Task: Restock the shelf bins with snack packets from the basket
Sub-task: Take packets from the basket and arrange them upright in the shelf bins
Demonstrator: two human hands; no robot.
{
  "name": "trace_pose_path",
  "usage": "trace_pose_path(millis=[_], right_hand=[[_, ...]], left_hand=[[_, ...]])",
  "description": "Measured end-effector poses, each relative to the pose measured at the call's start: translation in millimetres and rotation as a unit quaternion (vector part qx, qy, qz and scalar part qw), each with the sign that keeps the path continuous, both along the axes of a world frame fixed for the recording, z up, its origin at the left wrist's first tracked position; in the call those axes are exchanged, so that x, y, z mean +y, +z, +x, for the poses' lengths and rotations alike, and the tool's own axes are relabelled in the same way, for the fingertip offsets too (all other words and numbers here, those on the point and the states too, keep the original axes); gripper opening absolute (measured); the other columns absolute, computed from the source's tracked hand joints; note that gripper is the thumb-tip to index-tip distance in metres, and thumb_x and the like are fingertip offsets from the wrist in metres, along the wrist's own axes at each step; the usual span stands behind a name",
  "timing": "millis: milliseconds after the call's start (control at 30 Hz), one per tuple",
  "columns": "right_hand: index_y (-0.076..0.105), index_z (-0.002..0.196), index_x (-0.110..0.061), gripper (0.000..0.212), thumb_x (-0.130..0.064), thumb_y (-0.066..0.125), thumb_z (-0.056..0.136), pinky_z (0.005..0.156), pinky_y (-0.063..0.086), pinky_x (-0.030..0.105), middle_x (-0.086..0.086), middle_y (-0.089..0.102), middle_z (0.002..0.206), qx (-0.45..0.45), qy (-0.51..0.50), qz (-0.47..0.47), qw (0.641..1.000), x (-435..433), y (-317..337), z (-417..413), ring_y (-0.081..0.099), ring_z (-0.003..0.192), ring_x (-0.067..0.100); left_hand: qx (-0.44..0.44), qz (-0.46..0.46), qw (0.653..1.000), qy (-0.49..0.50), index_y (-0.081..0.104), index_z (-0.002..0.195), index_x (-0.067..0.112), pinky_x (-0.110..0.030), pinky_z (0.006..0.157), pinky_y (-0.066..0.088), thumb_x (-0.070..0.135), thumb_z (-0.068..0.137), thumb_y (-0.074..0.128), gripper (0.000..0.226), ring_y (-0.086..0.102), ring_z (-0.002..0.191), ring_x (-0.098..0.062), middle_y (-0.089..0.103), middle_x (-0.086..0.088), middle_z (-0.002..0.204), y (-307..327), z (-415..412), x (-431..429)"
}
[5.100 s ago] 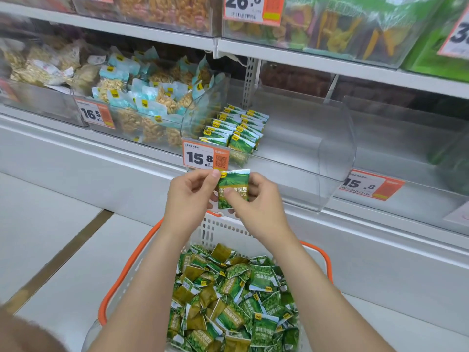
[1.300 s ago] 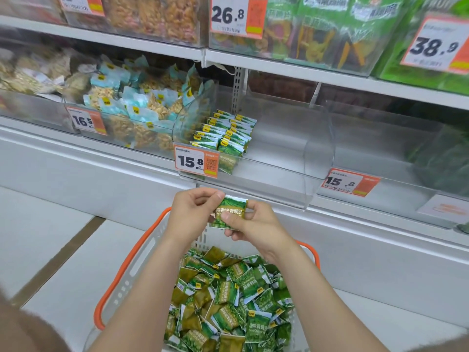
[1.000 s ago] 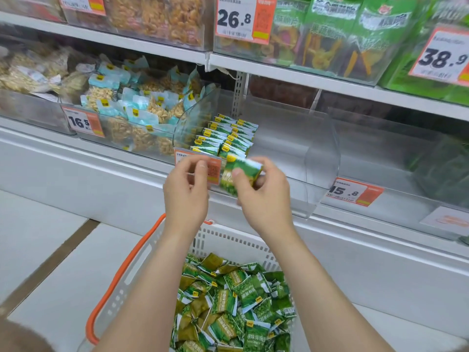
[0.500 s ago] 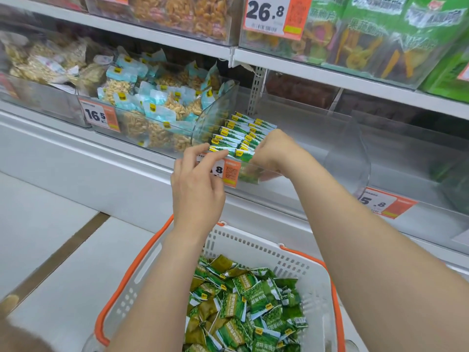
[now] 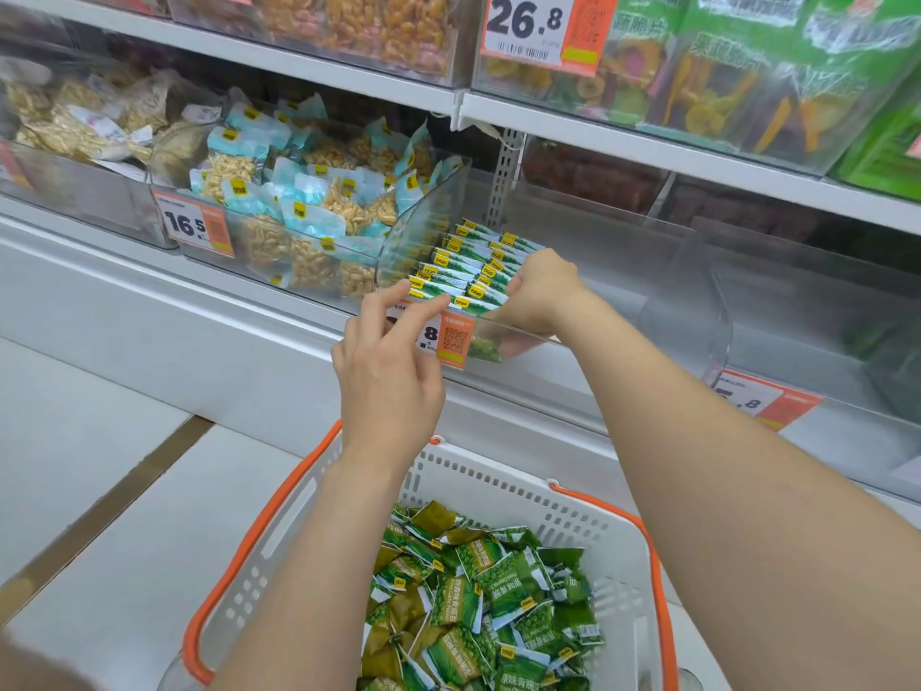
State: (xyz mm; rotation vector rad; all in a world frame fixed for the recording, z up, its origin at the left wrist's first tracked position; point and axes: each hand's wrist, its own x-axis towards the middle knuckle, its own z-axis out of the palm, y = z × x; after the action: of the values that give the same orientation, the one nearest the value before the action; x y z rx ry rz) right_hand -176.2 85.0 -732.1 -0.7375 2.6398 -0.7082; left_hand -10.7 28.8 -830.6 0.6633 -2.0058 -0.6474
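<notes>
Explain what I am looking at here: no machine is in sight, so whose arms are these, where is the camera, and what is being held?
No robot here: a person works with bare hands, and the view comes from a camera worn on their head, looking forward and down. Below stands a white basket with orange handles, full of green snack packets. Ahead is a clear shelf bin holding two neat rows of the same packets. The right hand reaches over the bin's front wall, fingers curled round one green packet seen through the plastic. The left hand, fingers straight, touches the front packet of the left row, just above the orange price tag.
</notes>
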Motion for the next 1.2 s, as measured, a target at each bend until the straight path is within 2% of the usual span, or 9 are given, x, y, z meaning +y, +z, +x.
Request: trace_pose_path(millis=[67,133,233,333,400,500,700,900,1200], right_hand=[[0.061,0.087,-0.012,0.011,-0.012,0.072,0.088,0.041,0.049,0.015,0.009,0.068,0.085,0.009,-0.004,-0.039,0.999,6.8,1.7,2.0,0.068,0.063,0.016],[0.066,0.082,-0.003,0.017,-0.006,0.050,0.085,0.060,0.060,0.033,0.020,0.070,0.086,0.066,-0.011,-0.082,0.994,14.5,-1.3,6.2,0.070,0.080,0.033],[0.068,0.085,-0.017,0.018,-0.019,0.050,0.089,0.068,0.041,0.031,0.003,0.069,0.075,0.239,-0.049,-0.201,0.949,32.6,-9.2,28.6,0.057,0.078,0.025],[0.065,0.083,-0.020,0.009,-0.018,0.057,0.086,0.063,0.043,0.035,-0.005,0.057,0.050,0.282,-0.028,-0.378,0.881,53.0,-19.2,62.4,0.054,0.053,0.020],[0.064,0.081,-0.019,0.008,-0.016,0.058,0.085,0.055,0.044,0.034,-0.007,0.048,0.045,0.305,0.026,-0.399,0.865,62.8,-41.5,78.7,0.048,0.043,0.021],[0.067,0.081,-0.021,0.016,-0.024,0.051,0.083,0.050,0.048,0.035,-0.009,0.047,0.049,0.303,0.095,-0.316,0.894,75.6,-90.0,87.0,0.049,0.045,0.024],[0.071,0.093,-0.026,0.027,-0.033,0.046,0.085,0.065,0.058,0.037,-0.003,0.068,0.072,0.148,0.130,-0.044,0.979,116.1,-168.6,73.0,0.064,0.069,0.024],[0.072,0.100,-0.025,0.023,-0.022,0.051,0.090,0.082,0.057,0.037,0.001,0.070,0.093,0.056,0.136,0.070,0.987,138.5,-205.7,61.9,0.064,0.096,0.025],[0.071,0.099,-0.024,0.021,-0.018,0.052,0.094,0.071,0.057,0.034,-0.001,0.070,0.089,-0.008,0.108,0.080,0.991,156.8,-231.5,33.2,0.066,0.080,0.022]], left_hand=[[0.002,-0.002,1.000,-0.002,0.065,0.133,0.038,-0.038,0.100,0.032,-0.001,0.086,0.062,0.060,0.050,0.130,-0.021,0.048,0.006,0.143,-0.1,-0.1,0.4],[0.006,-0.003,1.000,-0.009,0.065,0.133,0.036,-0.043,0.104,0.040,0.000,0.086,0.062,0.059,0.050,0.129,-0.021,0.047,0.004,0.144,0.4,-0.3,1.3],[0.017,0.008,1.000,-0.021,0.065,0.134,0.030,-0.050,0.105,0.047,0.002,0.088,0.063,0.055,0.048,0.130,-0.020,0.046,0.003,0.147,2.0,-2.2,2.2],[0.043,0.010,0.999,-0.006,0.065,0.134,0.025,-0.025,0.109,0.043,0.002,0.090,0.063,0.049,0.047,0.133,-0.016,0.047,0.002,0.148,2.0,-2.8,9.1],[0.088,0.000,0.996,0.019,0.067,0.126,0.019,-0.006,0.096,0.037,-0.001,0.091,0.062,0.041,0.054,0.120,-0.014,0.050,-0.004,0.139,-4.2,-1.2,19.5],[0.087,0.013,0.995,0.055,0.064,0.115,0.017,-0.015,0.077,0.043,0.000,0.092,0.061,0.029,0.057,0.091,-0.014,0.050,-0.004,0.122,-29.6,2.2,29.6],[-0.200,0.084,0.974,-0.070,0.068,0.095,0.032,-0.039,0.081,0.056,0.002,0.088,0.062,0.032,0.062,0.084,-0.015,0.068,0.006,0.103,-115.4,-2.3,29.7],[-0.424,0.101,0.884,-0.168,0.076,0.112,0.023,-0.038,0.086,0.058,0.006,0.094,0.055,0.033,0.069,0.101,-0.023,0.075,0.001,0.109,-183.3,-6.4,50.0],[-0.512,0.061,0.829,-0.217,0.062,0.140,0.028,-0.051,0.115,0.041,-0.005,0.094,0.056,0.057,0.041,0.139,-0.032,0.043,-0.005,0.156,-247.1,-27.1,68.8]])
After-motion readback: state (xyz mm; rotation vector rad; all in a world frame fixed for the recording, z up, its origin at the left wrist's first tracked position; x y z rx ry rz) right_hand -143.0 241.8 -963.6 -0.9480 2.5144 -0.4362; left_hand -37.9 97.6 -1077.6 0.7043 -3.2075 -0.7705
